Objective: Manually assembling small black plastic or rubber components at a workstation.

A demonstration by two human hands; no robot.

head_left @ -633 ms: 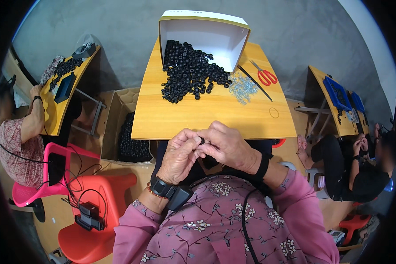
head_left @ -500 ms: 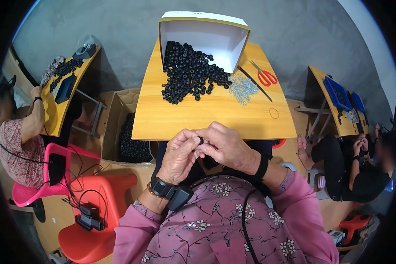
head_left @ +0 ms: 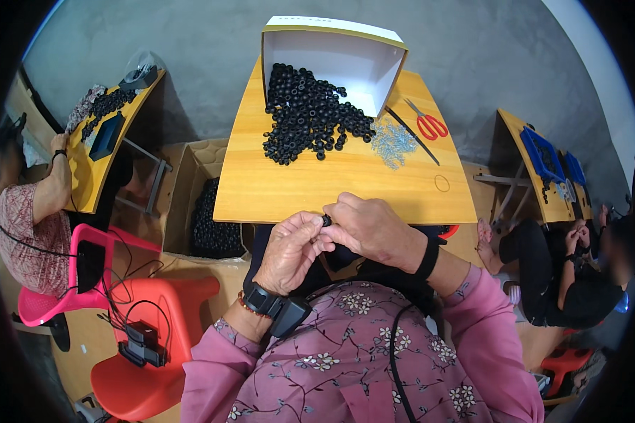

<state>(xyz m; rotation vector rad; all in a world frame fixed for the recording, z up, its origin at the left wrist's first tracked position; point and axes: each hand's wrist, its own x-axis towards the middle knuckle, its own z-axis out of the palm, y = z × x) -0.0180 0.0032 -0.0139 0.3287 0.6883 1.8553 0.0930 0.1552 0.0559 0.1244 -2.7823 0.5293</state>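
Observation:
Just off the near edge of the wooden table [head_left: 346, 199], a small black round piece [head_left: 326, 221] is pinched in the fingertips of my left hand [head_left: 289, 250]. Close against it is my right hand [head_left: 374, 229], its fingers bent and pressed together; whatever they grip is hidden. Beyond my hands, many similar black pieces [head_left: 307, 113] spill from a white carton [head_left: 331, 60] lying on its side. To the right of the pile is a heap of tiny clear, pale blue bits [head_left: 394, 143].
Red-handled scissors [head_left: 430, 125], a thin black rod [head_left: 416, 139] and a rubber band [head_left: 441, 183] lie at the table's right. Below left stands a cardboard box [head_left: 180, 204] of black pieces. A red chair [head_left: 141, 381] is beside me. Two people sit at side tables.
My right hand has turned slightly, its fingers now more curled in beside the black piece. My left hand keeps its pinch. The whole view has shifted a little.

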